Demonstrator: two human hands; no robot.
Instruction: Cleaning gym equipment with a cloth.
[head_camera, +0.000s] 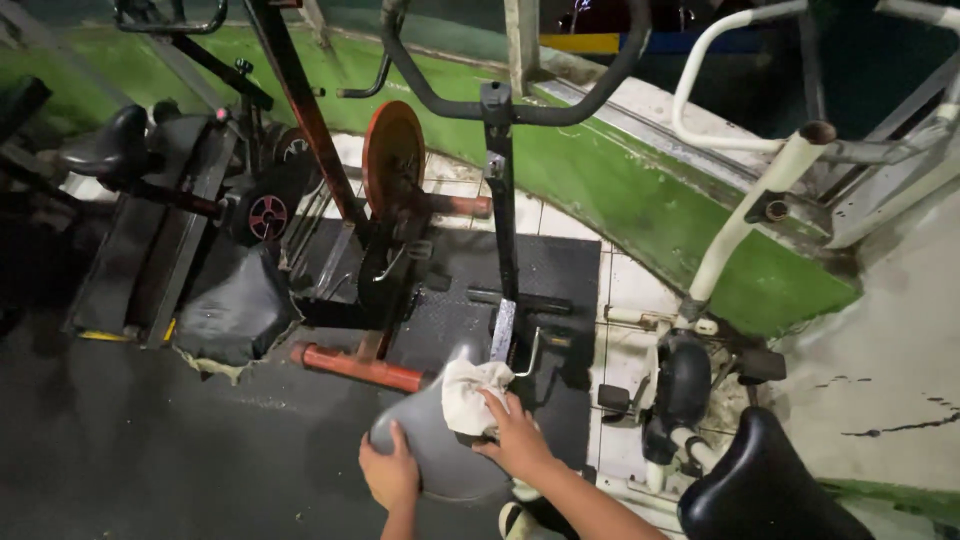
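Note:
A grey exercise-bike saddle (432, 440) sits at the bottom middle of the head view. My left hand (389, 473) grips its near left edge. My right hand (516, 436) presses a crumpled white cloth (468, 392) onto the saddle's top right side. The saddle belongs to a black bike whose upright post (499, 200) and curved black handlebar (520, 105) rise beyond it.
A red-framed bike with an orange flywheel (392, 155) stands to the left on a black rubber mat (560, 280). A white machine (745, 210) and a black saddle (765, 490) are at the right. A green low wall (640, 200) runs behind. A dark seat (105, 150) is far left.

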